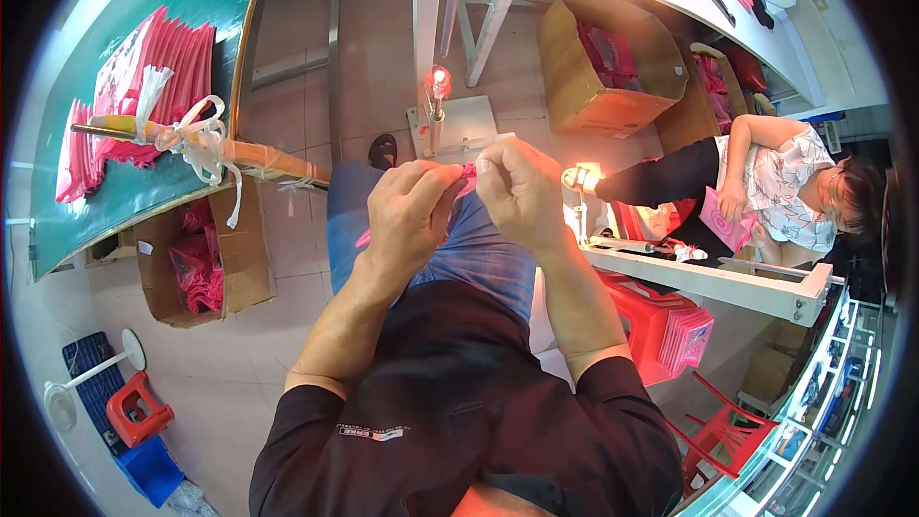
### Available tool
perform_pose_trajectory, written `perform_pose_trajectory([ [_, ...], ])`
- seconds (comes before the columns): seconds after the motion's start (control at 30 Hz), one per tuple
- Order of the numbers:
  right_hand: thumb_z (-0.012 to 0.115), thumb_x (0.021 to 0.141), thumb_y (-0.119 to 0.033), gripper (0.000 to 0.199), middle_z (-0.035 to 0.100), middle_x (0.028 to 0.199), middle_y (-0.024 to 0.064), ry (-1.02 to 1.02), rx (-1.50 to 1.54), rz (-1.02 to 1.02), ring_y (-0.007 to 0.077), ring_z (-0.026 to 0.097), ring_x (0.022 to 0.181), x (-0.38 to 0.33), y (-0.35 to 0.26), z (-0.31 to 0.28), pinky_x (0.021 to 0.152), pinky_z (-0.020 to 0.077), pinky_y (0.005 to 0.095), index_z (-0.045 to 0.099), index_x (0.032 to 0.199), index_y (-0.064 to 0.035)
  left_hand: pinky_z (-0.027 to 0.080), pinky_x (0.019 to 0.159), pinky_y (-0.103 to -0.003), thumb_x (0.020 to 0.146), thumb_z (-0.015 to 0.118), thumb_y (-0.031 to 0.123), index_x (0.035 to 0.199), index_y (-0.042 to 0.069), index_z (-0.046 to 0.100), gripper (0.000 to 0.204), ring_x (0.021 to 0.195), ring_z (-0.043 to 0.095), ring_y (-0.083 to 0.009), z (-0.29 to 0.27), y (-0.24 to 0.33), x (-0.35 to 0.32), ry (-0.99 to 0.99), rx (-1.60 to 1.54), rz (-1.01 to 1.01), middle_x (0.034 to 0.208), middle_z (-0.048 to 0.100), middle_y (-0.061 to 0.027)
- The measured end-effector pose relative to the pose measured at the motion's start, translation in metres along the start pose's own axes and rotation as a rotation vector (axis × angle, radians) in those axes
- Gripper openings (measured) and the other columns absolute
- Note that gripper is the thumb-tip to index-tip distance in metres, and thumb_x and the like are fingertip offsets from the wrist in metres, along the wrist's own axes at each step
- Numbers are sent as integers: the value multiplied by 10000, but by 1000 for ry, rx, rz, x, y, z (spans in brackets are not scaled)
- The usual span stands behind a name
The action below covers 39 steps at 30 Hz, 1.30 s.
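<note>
Both my hands are raised over my lap, close together. My left hand is closed in a pinch around a thin, crumpled pink strip; a bit of the same pink shows below its wrist side. My right hand has its thumb and fingers curled together at the strip's other end. Its fingertips seem to touch the strip, but what sits between them is too small to make out. Just beyond my hands stands a metal post with a glowing red-and-white tip, on a pale base plate.
On the left, pink folded bags lie stacked on a green table, beside a stick tied with white strips. Cardboard boxes hold pink goods. At right, a co-worker holds a pink piece near a white frame and red stools.
</note>
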State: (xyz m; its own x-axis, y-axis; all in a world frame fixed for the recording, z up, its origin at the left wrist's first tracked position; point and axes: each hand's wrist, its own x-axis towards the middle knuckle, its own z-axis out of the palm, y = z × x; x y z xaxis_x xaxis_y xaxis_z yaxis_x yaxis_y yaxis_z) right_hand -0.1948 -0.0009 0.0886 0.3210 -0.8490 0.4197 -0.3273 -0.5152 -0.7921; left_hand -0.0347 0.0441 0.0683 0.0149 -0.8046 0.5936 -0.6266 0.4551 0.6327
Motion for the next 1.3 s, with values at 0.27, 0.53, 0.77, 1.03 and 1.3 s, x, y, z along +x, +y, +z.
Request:
perform_pose_trajectory([
  [0.27,590,891,-30,75,569,711,49,-24,46,102,85,520,620,2,0,-2,565,444,253,573,828,6,465,644,-360,807,720,72,912,58,662,122,719,610,-265,5,5,1,1,-53,-74,797,642,-75],
  [0.53,649,870,-81,106,605,709,114,-78,30,35,236,600,607,1,3,-6,564,472,326,570,836,-18,459,631,-368,803,710,64,905,60,656,116,712,606,-268,5,-1,-1,-24,-74,-40,788,637,-77],
  [0.77,640,862,-60,124,597,695,106,-92,58,17,224,585,600,6,-9,-14,563,467,328,548,789,-19,422,605,-356,796,718,74,879,73,646,110,688,583,-249,-2,16,13,-49,-30,13,743,601,-59],
  [1.03,624,881,-58,118,538,647,12,-104,130,213,88,492,576,2,3,-16,523,403,257,563,790,-14,446,589,-339,773,739,15,914,39,640,174,658,569,-240,-8,2,10,-22,-94,111,758,608,-87],
  [1.3,613,909,-89,136,466,617,-61,-82,149,311,10,384,567,1,7,-21,501,322,209,573,796,-25,475,581,-314,785,743,0,932,16,629,187,672,597,-228,-11,-1,12,50,-165,6,790,629,-104],
])
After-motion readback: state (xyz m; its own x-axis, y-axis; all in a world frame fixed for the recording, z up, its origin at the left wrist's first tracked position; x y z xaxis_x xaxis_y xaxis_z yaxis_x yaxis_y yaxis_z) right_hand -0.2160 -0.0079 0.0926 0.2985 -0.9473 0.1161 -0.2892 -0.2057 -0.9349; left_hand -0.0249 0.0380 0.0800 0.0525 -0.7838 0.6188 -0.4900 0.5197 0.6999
